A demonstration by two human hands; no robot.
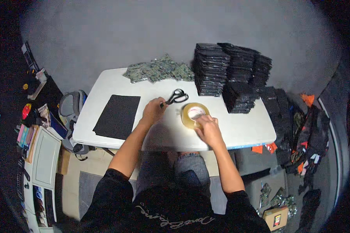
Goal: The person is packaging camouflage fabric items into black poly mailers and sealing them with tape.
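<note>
My left hand (155, 110) is closed around the blade end of a pair of black-handled scissors (178, 96), whose finger loops point away to the upper right. My right hand (208, 128) grips the near right edge of a large roll of clear packing tape (187, 118), with fingers reaching to its core. Left of my left hand, a flat black fabric piece or stack (118, 116) lies on the white table (169, 141). Whether the roll is lifted off the tabletop cannot be told.
Camouflage-patterned packets in clear plastic (159, 70) lie along the far edge. Tall stacks of black packets (211, 70) stand at the far right, with a lower stack (239, 97) before them. A grey chair (71, 107) is at the left; a cardboard box (275, 218) sits lower right.
</note>
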